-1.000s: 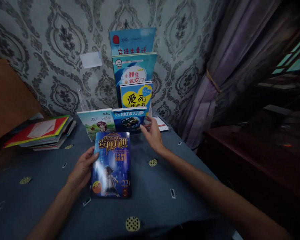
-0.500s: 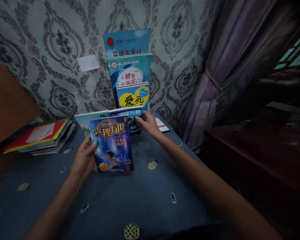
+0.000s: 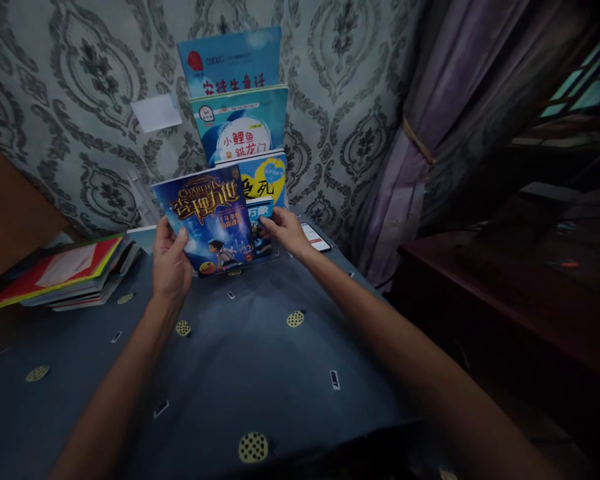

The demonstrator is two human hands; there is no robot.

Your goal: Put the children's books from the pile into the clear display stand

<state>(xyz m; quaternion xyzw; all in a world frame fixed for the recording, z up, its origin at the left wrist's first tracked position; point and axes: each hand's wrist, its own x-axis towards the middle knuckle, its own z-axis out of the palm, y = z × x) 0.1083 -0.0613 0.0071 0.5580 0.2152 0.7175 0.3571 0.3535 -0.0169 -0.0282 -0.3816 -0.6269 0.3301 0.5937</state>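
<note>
left hand grips the "charlie ix" book, marked "(22)"; right hand touches 万象 book

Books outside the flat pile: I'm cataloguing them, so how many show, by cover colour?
Blue: 3 (tall rear book, glossy front book, small book)
Teal: 1 (tall paperback)
Blue-and-yellow: 1 (heart-cover book)
Pale: 1 (mostly hidden book)
Total: 6

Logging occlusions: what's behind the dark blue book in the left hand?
Partly visible behind the dark blue book: a small blue book, a yellow-blue book and, at left, a pale edge. Their covered parts can't be seen.
</note>
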